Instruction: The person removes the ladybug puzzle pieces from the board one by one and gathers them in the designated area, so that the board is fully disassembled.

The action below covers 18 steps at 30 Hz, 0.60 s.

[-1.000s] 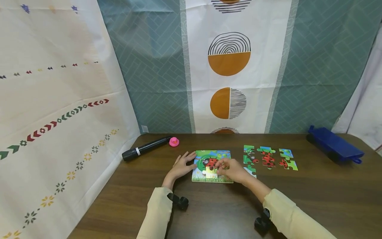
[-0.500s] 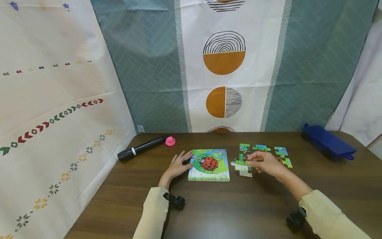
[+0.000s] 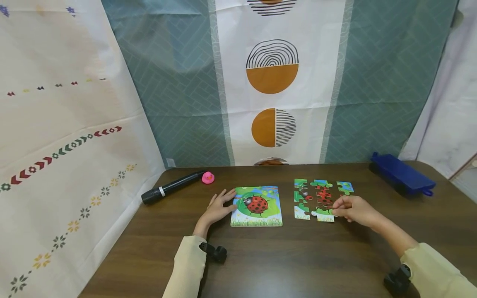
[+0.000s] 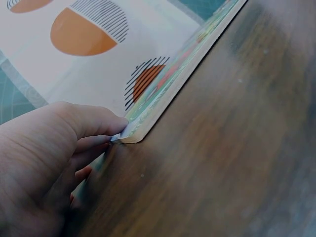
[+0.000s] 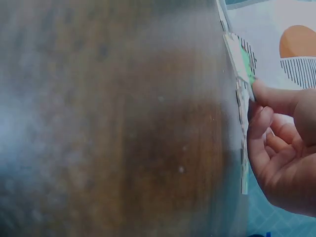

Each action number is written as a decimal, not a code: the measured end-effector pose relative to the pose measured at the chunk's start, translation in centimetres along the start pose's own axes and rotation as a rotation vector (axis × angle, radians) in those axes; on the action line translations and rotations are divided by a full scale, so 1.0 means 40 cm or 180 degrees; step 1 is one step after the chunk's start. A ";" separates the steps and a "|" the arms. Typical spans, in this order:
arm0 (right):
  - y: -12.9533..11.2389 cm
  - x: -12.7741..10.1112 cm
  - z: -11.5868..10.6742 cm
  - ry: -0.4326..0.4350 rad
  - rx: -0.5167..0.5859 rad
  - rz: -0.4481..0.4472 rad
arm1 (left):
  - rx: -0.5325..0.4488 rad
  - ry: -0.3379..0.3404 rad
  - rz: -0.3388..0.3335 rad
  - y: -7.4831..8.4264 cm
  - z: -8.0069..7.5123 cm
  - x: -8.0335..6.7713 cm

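No writing can be read on anything here. The left hand [image 3: 218, 207] lies flat with fingers spread, its fingertips touching the left edge of the ladybird puzzle board [image 3: 256, 206], a thin square card tray with rounded corners printed in glossy green and blue. The right hand [image 3: 352, 208] pinches a green puzzle piece [image 3: 323, 215] at the bottom row of the loose pieces [image 3: 314, 194], knobbed flat card shapes laid in a grid just right of the board on the dark wood-grain worktop [image 3: 283, 256]. Further back lie a black cylindrical torch [image 3: 169, 188], a pink rubber duck [image 3: 208, 177] and a blue pouch [image 3: 402, 179].
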State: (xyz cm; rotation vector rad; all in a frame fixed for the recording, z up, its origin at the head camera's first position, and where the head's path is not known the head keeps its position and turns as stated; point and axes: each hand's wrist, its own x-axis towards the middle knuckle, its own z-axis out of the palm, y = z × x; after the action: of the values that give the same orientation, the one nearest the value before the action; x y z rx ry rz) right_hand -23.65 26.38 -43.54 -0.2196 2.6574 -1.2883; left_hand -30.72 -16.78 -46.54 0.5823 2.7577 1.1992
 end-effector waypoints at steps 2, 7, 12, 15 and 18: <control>0.002 0.001 0.000 0.0005 -0.0073 -0.0079 | -0.0025 0.0023 0.0001 0.001 0.000 -0.001; 0.013 0.003 0.005 -0.0003 -0.0160 -0.0146 | 0.0005 0.0043 -0.0012 0.005 -0.002 -0.004; 0.023 0.005 0.005 0.0026 -0.0145 -0.0190 | 0.0031 0.0023 -0.0022 0.004 0.000 -0.002; 0.022 0.004 0.005 0.0054 -0.0173 -0.0219 | 0.0033 0.0028 -0.0020 0.003 0.001 0.000; 0.022 0.003 0.007 0.0084 -0.0255 -0.0245 | 0.0026 0.0046 -0.0006 0.001 0.002 0.002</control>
State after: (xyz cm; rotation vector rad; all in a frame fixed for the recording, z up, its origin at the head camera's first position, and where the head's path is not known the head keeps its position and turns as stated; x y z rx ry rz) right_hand -23.75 26.68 -44.40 -0.3212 2.7511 -1.2157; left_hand -30.76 -16.69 -46.57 0.5739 2.7755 1.1971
